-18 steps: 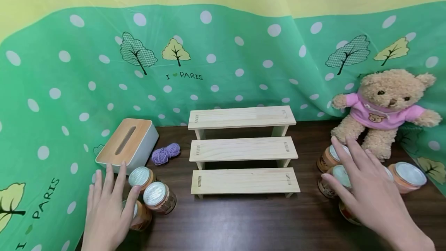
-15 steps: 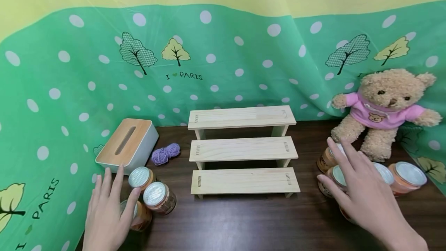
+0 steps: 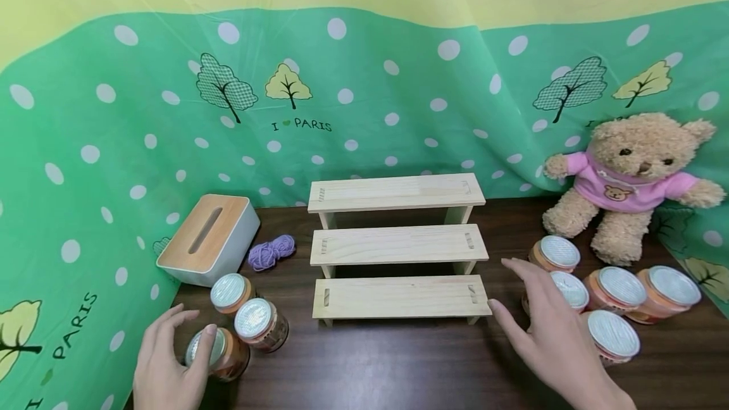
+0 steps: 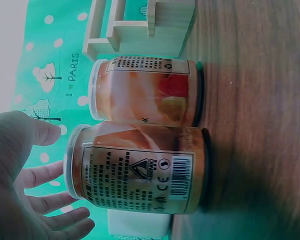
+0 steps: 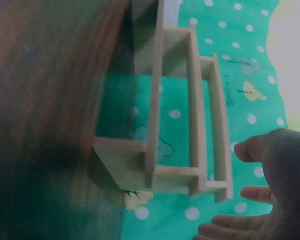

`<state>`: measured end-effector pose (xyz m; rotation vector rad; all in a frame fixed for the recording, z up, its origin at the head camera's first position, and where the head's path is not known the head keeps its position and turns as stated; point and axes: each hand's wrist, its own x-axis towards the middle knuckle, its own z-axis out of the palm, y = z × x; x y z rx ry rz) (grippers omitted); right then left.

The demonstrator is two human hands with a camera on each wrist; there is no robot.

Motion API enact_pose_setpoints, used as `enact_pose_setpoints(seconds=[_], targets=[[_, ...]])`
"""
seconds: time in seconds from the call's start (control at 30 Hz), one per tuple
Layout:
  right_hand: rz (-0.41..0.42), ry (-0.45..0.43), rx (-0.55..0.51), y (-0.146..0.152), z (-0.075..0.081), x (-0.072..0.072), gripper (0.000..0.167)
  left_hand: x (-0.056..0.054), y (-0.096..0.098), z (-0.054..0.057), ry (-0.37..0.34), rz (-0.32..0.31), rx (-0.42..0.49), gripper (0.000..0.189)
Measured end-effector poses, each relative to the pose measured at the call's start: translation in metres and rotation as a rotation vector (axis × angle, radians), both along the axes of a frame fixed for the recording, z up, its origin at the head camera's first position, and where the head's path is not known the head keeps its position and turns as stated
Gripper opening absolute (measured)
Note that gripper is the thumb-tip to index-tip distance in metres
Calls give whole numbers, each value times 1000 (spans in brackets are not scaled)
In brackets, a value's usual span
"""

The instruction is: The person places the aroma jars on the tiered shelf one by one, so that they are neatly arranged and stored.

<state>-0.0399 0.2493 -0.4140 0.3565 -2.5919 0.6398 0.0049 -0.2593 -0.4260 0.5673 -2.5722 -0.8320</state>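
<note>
My left hand (image 3: 171, 359) is at the front jar (image 3: 230, 359) on the left, fingers spread and thumb over its silvery lid. In the left wrist view this jar (image 4: 140, 170) stands upright, its barcode label toward the camera, the thumb and fingers around the lid end without gripping it. Two similar jars, one behind (image 3: 230, 295) and one to the right (image 3: 263, 326), stand close by. My right hand (image 3: 552, 340) hovers with extended fingers between the wooden three-step stand (image 3: 401, 297) and several lidded jars (image 3: 614, 337) on the right, partly covering one. It holds nothing.
A tissue box with a wooden top (image 3: 199, 233) stands at the back left, beside a purple yarn skein (image 3: 271, 252). At the back right sits a teddy bear (image 3: 635, 176) in a pink top. Green dotted cloth (image 3: 398, 93) hangs behind the dark wooden table (image 3: 364, 366).
My right hand has moved left, off the right-hand jars toward the stand, uncovering most of their lids. My left hand has drawn back toward the front jar, its fingers bending. The jars stay put.
</note>
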Motion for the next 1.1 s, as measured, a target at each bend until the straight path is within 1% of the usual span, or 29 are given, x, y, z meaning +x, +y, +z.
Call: enact_pose_setpoints(seconds=[0.07,0.17,0.33,0.43,0.57,0.7,0.77,0.87,0.97,1.1], targets=[[-8,-4,2,-3,-4,1,78,1,0,-3,-11,11,9,35],[-8,-12,1,-7,-11,2,76,4,1,-7,-10,16,18,31],[-28,-26,-31,-12,-22,3,70,7,4,-15,48,13,4,29],[-57,-74,-80,-16,-28,3,64,9,7,-20,68,24,-28,30],[-65,-153,-130,-18,-36,0,59,11,9,-25,62,48,-53,33],[-51,-181,-145,-16,-43,-4,57,13,7,-29,29,61,-36,34],[-48,-197,-165,-15,-46,-6,54,14,7,-30,20,56,-33,35],[-45,-228,-216,-14,-49,-8,47,16,8,-33,67,40,-40,40],[-31,-265,-280,-14,-52,-11,42,16,10,-36,126,29,-61,52],[4,-324,-417,-13,-59,-16,36,17,11,-38,149,41,-43,63]])
